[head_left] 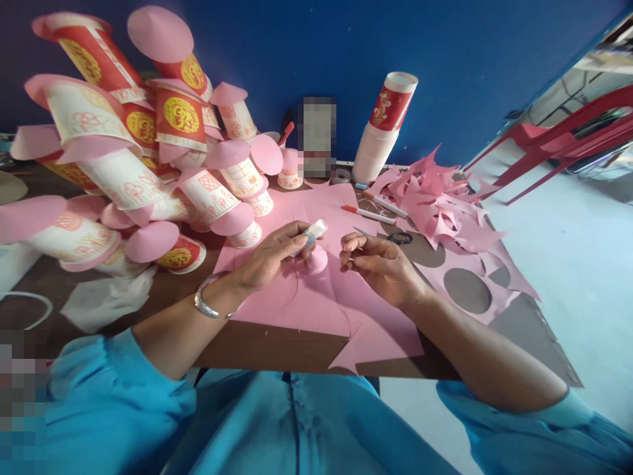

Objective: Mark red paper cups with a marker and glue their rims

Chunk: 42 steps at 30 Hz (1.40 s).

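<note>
The head view looks from the wearer's head, facing forward and down, with the left fingers (288, 241) and right fingers (364, 245) near its middle. It is close enough to take in both forearms (479, 340), entering from either side below the fingers, and the blue shirt (297, 422) nearest the lens. Around the fingers lies the surface (277, 349); beyond them, the blue wall (247, 43); far to their right, the floor (548, 224).

Red chair (558, 135) cut off by right edge; object (317, 132) near wall blurred.
</note>
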Each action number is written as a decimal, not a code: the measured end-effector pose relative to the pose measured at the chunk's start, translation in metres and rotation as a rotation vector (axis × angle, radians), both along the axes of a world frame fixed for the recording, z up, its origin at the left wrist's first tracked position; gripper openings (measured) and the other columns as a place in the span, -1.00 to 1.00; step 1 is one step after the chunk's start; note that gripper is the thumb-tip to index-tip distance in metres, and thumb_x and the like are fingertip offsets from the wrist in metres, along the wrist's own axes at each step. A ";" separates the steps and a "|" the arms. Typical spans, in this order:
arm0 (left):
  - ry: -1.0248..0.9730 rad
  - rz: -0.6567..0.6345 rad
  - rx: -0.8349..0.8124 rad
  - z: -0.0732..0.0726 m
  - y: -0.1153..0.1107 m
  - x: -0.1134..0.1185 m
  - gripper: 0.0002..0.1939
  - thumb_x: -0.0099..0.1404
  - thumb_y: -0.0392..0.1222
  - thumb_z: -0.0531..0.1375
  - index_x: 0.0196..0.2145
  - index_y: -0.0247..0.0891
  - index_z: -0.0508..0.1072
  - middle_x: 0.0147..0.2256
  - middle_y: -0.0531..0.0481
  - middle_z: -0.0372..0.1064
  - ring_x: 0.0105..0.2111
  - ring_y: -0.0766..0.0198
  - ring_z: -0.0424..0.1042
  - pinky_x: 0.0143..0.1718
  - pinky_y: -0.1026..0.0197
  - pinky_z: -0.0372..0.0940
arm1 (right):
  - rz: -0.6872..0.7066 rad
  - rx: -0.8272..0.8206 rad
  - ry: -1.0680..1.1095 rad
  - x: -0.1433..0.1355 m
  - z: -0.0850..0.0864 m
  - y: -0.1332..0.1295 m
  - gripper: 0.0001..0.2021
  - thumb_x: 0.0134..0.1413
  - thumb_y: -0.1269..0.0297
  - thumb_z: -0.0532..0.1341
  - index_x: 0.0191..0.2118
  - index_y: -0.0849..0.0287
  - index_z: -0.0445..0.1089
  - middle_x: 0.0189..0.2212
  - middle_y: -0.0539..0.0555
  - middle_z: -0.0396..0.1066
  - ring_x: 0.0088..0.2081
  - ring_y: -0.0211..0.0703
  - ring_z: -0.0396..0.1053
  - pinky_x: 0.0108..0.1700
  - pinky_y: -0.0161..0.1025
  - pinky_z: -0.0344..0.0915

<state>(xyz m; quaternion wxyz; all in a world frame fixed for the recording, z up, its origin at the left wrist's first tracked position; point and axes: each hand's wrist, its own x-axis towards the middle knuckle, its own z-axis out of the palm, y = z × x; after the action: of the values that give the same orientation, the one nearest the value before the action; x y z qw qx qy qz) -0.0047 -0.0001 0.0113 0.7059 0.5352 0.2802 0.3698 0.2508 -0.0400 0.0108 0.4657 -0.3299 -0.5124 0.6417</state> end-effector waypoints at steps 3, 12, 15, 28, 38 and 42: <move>-0.032 0.088 0.050 0.000 0.003 0.004 -0.62 0.43 0.15 0.38 -0.10 -0.24 0.53 -0.41 0.07 0.33 -0.46 0.33 0.30 -0.49 0.26 0.26 | -0.039 -0.036 0.001 0.003 -0.001 0.002 -0.80 0.13 0.16 0.53 -0.17 0.08 0.62 -0.08 0.07 0.50 -0.23 -0.20 0.50 -0.07 -0.10 0.61; -0.054 0.380 0.208 -0.001 0.007 0.008 -0.58 0.36 0.20 0.45 -0.10 -0.17 0.54 -0.36 0.07 0.44 -0.43 0.34 0.37 -0.31 0.20 0.44 | -0.289 0.307 -0.398 0.005 -0.019 0.009 -0.65 0.23 0.06 0.51 0.06 0.05 0.65 -0.07 0.10 0.55 -0.13 -0.15 0.55 -0.06 -0.12 0.62; 0.005 0.341 0.279 -0.003 0.004 0.008 -0.56 0.36 0.22 0.46 -0.06 -0.16 0.55 -0.32 0.05 0.48 -0.39 0.31 0.43 -0.26 0.17 0.47 | -0.305 0.482 -0.539 0.004 -0.019 0.005 -0.68 0.39 0.13 0.40 0.19 -0.01 0.62 -0.05 0.10 0.53 -0.14 -0.15 0.56 -0.06 -0.08 0.66; 0.253 0.491 0.359 -0.008 0.009 0.005 -0.74 0.38 -0.10 0.35 -0.20 -0.13 0.30 -0.31 0.13 0.29 -0.39 0.33 0.37 -0.33 0.22 0.36 | -0.277 0.795 -0.964 0.006 -0.040 0.009 -0.55 0.43 0.35 0.25 0.35 0.00 0.48 0.03 0.19 0.60 0.01 0.04 0.61 0.05 0.02 0.65; 0.710 0.420 0.670 -0.010 0.011 0.000 -0.69 0.45 0.03 0.31 -0.36 -0.15 0.36 -0.43 0.06 0.40 -0.40 0.21 0.34 -0.29 0.16 0.25 | -0.303 0.858 -1.022 -0.010 -0.045 0.004 -0.16 0.26 0.34 0.38 0.56 0.09 0.07 0.07 0.23 0.66 0.08 0.18 0.59 0.11 0.15 0.61; 0.879 0.345 0.768 -0.014 0.012 -0.002 -0.79 0.50 0.00 0.27 -0.23 -0.17 0.50 -0.23 -0.08 0.50 -0.21 0.08 0.48 -0.13 0.09 0.37 | -0.264 0.838 -1.033 -0.011 -0.043 0.003 -0.02 0.25 0.20 0.47 0.61 0.10 -0.07 0.17 0.28 0.63 0.20 0.28 0.55 0.18 0.20 0.59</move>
<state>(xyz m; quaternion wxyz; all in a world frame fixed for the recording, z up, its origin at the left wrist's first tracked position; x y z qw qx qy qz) -0.0065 0.0122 -0.0029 0.2107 0.8009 0.4747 0.2981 0.2398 -0.0369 -0.0320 0.3242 -0.4455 -0.8300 0.0866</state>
